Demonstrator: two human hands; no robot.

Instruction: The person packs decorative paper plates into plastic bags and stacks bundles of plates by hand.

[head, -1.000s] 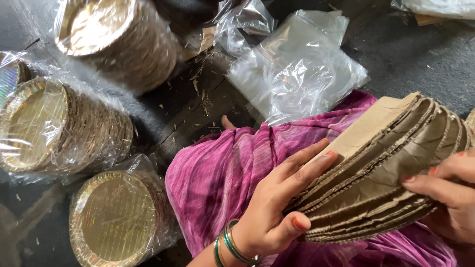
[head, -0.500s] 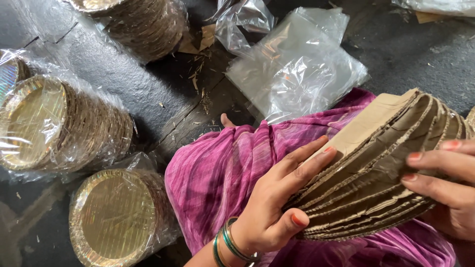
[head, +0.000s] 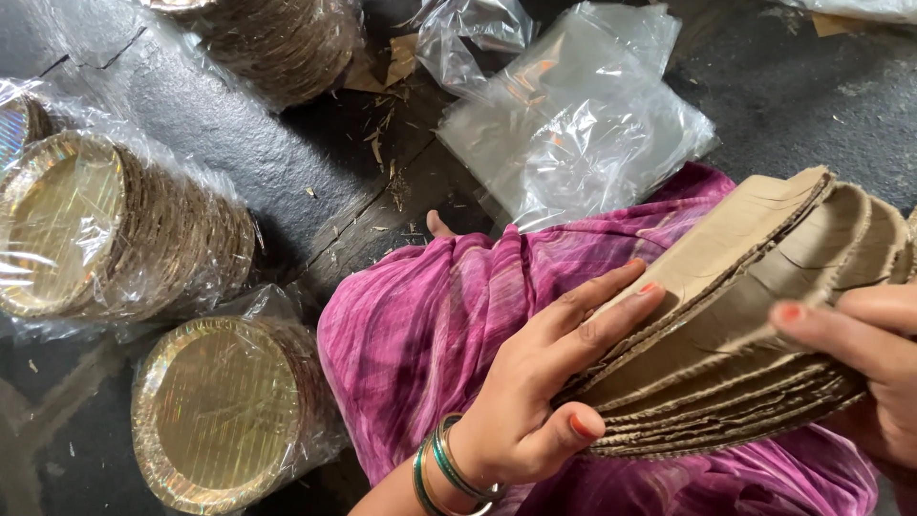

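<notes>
The fingers (head: 611, 301) of the left hand (head: 535, 401) lie stretched flat along the top face of a stack of brown paper plates (head: 735, 334), with the thumb hooked under its near edge, so the hand is clamped on the stack rather than spread open; the right hand (head: 860, 368) grips the far end, its fingers curled over the rims and pressing them, and the stack rests across the lap on a pink striped cloth (head: 449, 325); against half a second ago the right fingers sit lower on the plates and the rims at that end have fanned further apart, while the left hand has barely shifted; I judge that the plates are being riffled or squared up, and that the grip is steady at both ends; the view has also tipped down a little, so the wrapped bundle of plates at the top (head: 277, 38) is now nearly cut off by the frame; two more wrapped bundles of gold-faced plates (head: 105, 229) (head: 224, 411) lie on the dark floor (head: 812, 96) to the left, and a pile of clear plastic bags (head: 573, 124) lies just beyond the knee.
</notes>
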